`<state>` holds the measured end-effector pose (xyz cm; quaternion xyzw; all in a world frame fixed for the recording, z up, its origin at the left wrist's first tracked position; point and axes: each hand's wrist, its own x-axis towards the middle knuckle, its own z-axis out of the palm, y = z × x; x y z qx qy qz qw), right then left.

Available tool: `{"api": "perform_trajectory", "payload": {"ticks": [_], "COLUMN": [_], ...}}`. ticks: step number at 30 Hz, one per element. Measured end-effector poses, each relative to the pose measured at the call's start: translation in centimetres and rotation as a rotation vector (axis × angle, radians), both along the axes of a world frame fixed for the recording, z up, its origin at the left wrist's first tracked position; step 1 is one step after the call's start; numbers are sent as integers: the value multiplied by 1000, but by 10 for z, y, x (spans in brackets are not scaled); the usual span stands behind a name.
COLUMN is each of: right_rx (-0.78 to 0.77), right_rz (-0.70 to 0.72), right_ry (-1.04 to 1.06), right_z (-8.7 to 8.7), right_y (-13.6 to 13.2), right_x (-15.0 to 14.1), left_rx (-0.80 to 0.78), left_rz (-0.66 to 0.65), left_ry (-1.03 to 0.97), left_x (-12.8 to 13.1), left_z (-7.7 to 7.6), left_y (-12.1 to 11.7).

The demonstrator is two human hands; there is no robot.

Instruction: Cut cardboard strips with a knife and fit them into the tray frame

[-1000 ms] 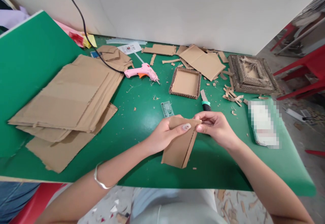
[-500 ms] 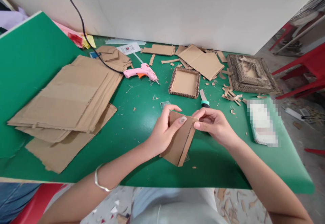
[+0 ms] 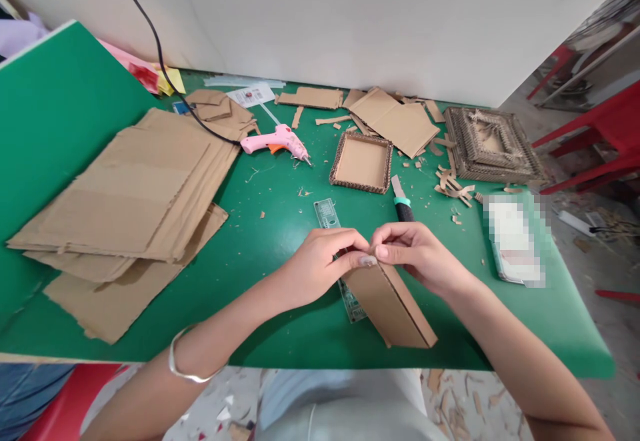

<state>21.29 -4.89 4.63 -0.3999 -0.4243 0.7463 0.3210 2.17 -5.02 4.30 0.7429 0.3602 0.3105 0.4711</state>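
Left hand: grip is narrow, with the thumb and fingers of the left hand (image 3: 317,264) pinching the top end of the cardboard piece (image 3: 393,311)
Right hand: the right hand (image 3: 417,251) has its thumb and fingertips closed on that same top end, right up by the left fingertips
Cardboard piece: over the near part of the worktop (image 3: 265,261), slanting down from the fingers toward the person's right — there's a dark line along it, with a narrow strip angled off on that side
Clear ruler: the ruler (image 3: 326,213) lies on the green surface, running under the left hand and partly hidden by the cardboard
Cutter: the cutter (image 3: 401,201) sits just beyond the right hand, blade pointing away (handle end is hidden)
Little tray: shallow cardboard tray (image 3: 361,161) with corrugated walls, beyond both hands, nothing inside
Glue gun: pink glue gun (image 3: 273,140) with an orange trigger, left of the tray, black cord (image 3: 159,51) coming off the back
Big pile: flat cardboard sheets (image 3: 115,188) stacked over on the left — pretty messy edges
Far right: layered corrugated piece (image 3: 493,141), with curly scraps (image 3: 453,186) near it
Near right edge: pixelated item (image 3: 517,244), can't tell what it shows
Left forearm: silver bangle (image 3: 175,361)
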Motion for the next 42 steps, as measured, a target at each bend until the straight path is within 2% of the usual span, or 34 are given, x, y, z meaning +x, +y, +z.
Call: {"api": "perform_trajectory", "payload": {"ticks": [3,10,12,14,16,18,20,23,25,28,31,33,35,37,39,40,42], "right_rx": [-134,-256,-238,-183,-81,37,72,19,29,55,114,195,312,560,918,1088,1308], "right_rz": [-52,-149,-189,-242,-309,-325,-198,13,-30,-204,-280,-274,-281,-369,-438,-406,-191], "right_ry": [106,226,218,202,169,101,24,-8,12,89,122,58,-59,-242,-504,-634,-797], "right_z": [-6,-16,-16,-16,-15,-14,-14,-14,-15,-18,-24,-27,-27,-22,-12,-7,2], "right_y": [-1,-6,-5,-3,-1,1,1,0,-1,-3,-4,-4,-3,-1,3,5,8], "right_x": [-3,-12,-12,-9,-5,0,3,2,-1,-7,-10,-9,-7,0,10,15,23], "left_rx": [-60,-115,-174,-310,-471,-545,-515,-420,-313,-85,44,45,44,130,289,371,504], "left_rz": [57,125,160,177,152,157,210,233,237,263,117,38,48,96,119,113,78], "left_ry": [-34,-92,-124,-191,-258,-302,-341,-373,-298,-48,89,115,153,230,355,423,535], "left_x": [1,10,11,11,10,9,8,8,10,13,15,16,16,14,10,7,3], "left_z": [-5,-25,-27,-26,-22,-20,-21,-28,-33,-37,-33,-28,-24,-23,-23,-23,-20], "left_y": [3,3,1,0,-1,-1,1,4,2,-6,-14,-16,-15,-12,-8,-7,-6]}}
